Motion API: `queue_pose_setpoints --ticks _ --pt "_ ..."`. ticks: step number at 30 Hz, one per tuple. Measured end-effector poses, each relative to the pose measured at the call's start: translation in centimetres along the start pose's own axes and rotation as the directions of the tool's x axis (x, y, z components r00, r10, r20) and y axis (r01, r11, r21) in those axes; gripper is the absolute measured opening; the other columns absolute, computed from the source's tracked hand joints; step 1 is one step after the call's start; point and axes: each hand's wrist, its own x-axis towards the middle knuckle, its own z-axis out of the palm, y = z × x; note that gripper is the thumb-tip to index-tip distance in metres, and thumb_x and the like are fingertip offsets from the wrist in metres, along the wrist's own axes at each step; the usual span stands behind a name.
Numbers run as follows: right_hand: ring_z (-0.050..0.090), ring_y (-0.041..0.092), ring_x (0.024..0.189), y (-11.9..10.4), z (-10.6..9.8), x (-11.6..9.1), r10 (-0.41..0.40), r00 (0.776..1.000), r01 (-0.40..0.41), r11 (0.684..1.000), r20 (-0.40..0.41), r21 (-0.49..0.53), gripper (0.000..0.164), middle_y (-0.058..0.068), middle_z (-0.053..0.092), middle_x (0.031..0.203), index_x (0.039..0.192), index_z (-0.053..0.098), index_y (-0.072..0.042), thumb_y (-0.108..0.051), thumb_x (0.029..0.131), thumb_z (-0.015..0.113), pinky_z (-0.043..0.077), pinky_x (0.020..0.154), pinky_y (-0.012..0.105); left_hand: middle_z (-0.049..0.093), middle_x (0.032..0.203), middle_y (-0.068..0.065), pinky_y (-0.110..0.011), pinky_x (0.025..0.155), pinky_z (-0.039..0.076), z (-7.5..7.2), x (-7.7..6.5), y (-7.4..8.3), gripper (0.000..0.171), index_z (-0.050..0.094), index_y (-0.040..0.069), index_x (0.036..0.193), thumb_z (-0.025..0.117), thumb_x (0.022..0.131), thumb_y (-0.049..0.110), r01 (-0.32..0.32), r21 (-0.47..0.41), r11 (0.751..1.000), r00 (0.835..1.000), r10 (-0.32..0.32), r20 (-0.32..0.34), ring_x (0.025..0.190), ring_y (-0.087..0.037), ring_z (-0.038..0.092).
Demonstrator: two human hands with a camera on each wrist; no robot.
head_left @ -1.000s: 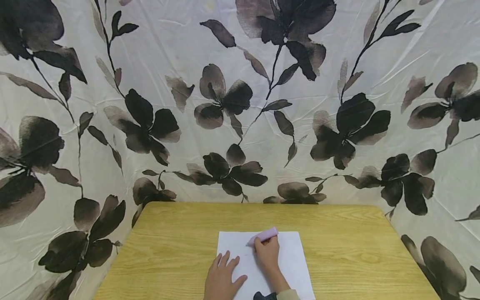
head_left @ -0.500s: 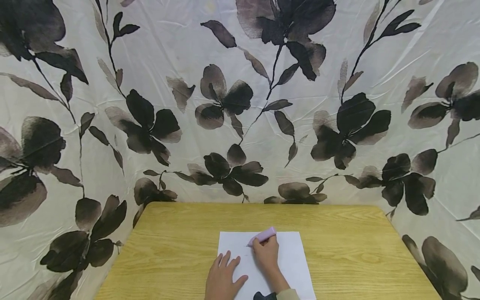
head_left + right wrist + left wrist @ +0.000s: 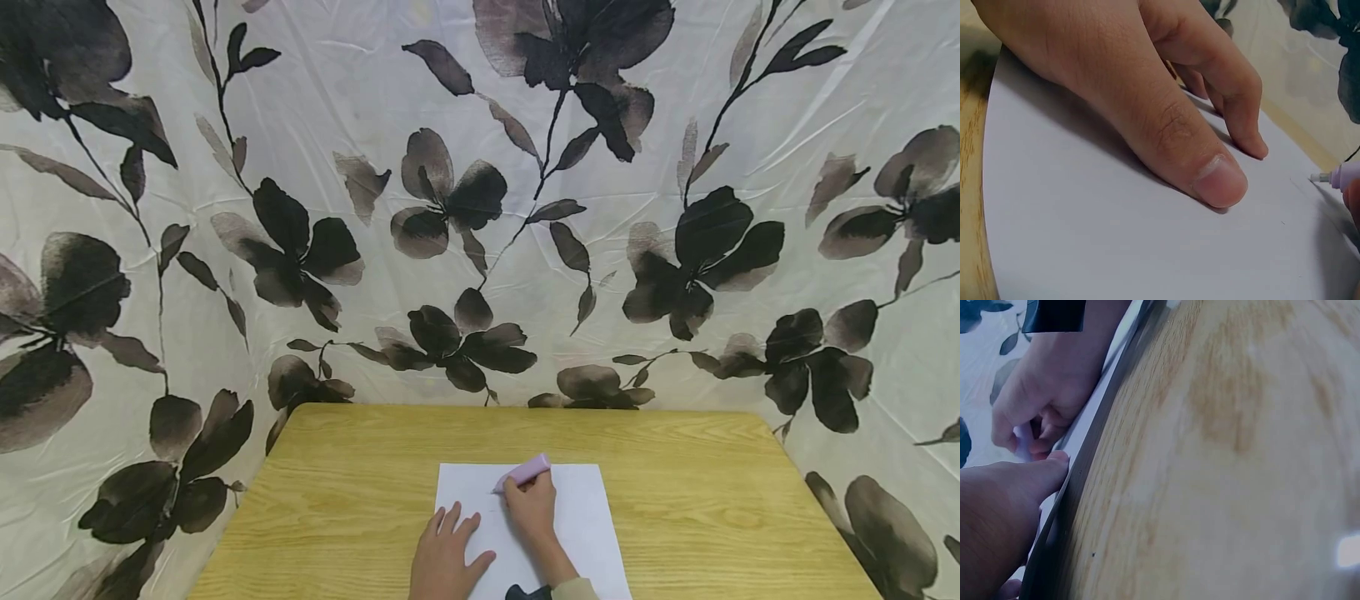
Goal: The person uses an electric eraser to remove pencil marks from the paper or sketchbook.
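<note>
A sheet of white paper [image 3: 577, 517] lies on the wooden table. My left hand [image 3: 444, 557] rests on its left side, fingers spread. In the right wrist view the left thumb [image 3: 1219, 181] presses on the sheet. My right hand [image 3: 532, 507] pinches a thick lavender pen [image 3: 522, 472] near its tip, with the pen slanting up to the right. The fine pen tip [image 3: 1319, 178] is at the paper's surface, beside a few faint marks. In the left wrist view the curled right fingers hide most of the pen.
The yellowish wooden table [image 3: 337, 500] extends on both sides of the paper and behind it. A cloth [image 3: 450, 208] printed with dark flowers hangs behind and at the sides. A black strap [image 3: 528, 592] sits at the right wrist, by a beige sleeve [image 3: 576, 589].
My right hand and the pen have shifted slightly to the left over the sheet. The left hand stays in place on the paper.
</note>
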Motion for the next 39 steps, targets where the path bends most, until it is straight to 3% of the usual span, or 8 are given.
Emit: queue_pose_setpoints --ticks 7,21,39 --pt "0.051 0.013 0.044 -0.02 -0.05 0.22 0.024 0.999 -0.02 0.991 -0.026 0.136 0.021 0.003 0.054 0.057 0.097 0.047 0.001 0.0 0.084 0.064 0.045 0.04 0.025 0.056 0.133 -0.017 -0.054 0.104 0.037 0.3 0.0 -0.4 0.062 0.066 0.017 0.124 0.063 0.081 0.062 -0.01 0.003 1.0 1.0 0.01 -0.024 0.126 -0.04 0.046" --pt "0.054 0.013 0.048 0.01 -0.01 -0.03 -0.011 1.0 0.011 1.0 0.003 0.018 0.024 0.002 0.056 0.062 0.098 0.048 0.0 0.0 0.081 0.065 0.048 0.042 0.025 0.055 0.134 -0.017 -0.056 0.103 0.038 0.24 -0.08 -0.2 0.063 0.066 0.018 0.125 0.064 0.08 0.062 0.01 -0.011 1.0 1.0 -0.01 0.008 0.127 -0.042 0.045" --pt "0.055 0.014 0.048 -0.05 0.02 -0.08 -0.016 1.0 0.016 1.0 0.013 -0.004 0.024 0.002 0.057 0.061 0.097 0.049 0.0 0.0 0.08 0.066 0.048 0.042 0.026 0.056 0.133 -0.017 -0.055 0.103 0.038 0.14 -0.16 -0.15 0.062 0.066 0.017 0.123 0.064 0.081 0.062 -0.012 -0.01 1.0 0.999 0.011 -0.032 0.125 -0.041 0.046"
